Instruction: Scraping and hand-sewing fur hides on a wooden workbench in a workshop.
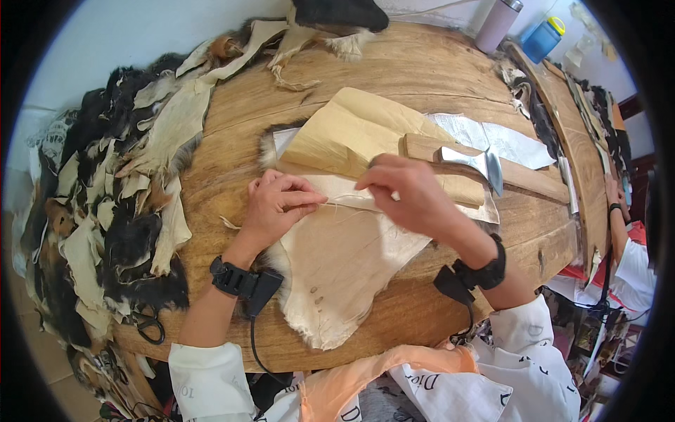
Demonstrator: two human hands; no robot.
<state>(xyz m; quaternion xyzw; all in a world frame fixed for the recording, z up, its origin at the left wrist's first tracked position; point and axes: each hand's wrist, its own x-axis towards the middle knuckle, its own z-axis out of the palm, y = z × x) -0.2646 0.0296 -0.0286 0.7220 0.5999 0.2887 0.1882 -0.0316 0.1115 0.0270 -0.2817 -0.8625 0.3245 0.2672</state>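
Note:
A pale hide (337,264) lies skin side up on the wooden table, fur showing along its edges. Across its upper part runs a cream strip (309,184), with thin pale thread (355,202) along its edge. My left hand (278,204) rests at the strip's left, thumb and fingers pinched on the thread. At the right, my right hand (415,197) is closed in a pinch just above the strip; what it holds is too small to make out. Brown paper (358,126) covers the hide's far part. On it lies a hammer-like tool with a metal head (481,165) and wooden handle.
Black, white and brown fur scraps (126,211) are heaped along the left. More hide pieces (281,42) lie at the back. A pink flask (498,24) and a blue bottle (543,39) stand far right. Another person's arm (617,211) shows at the right edge.

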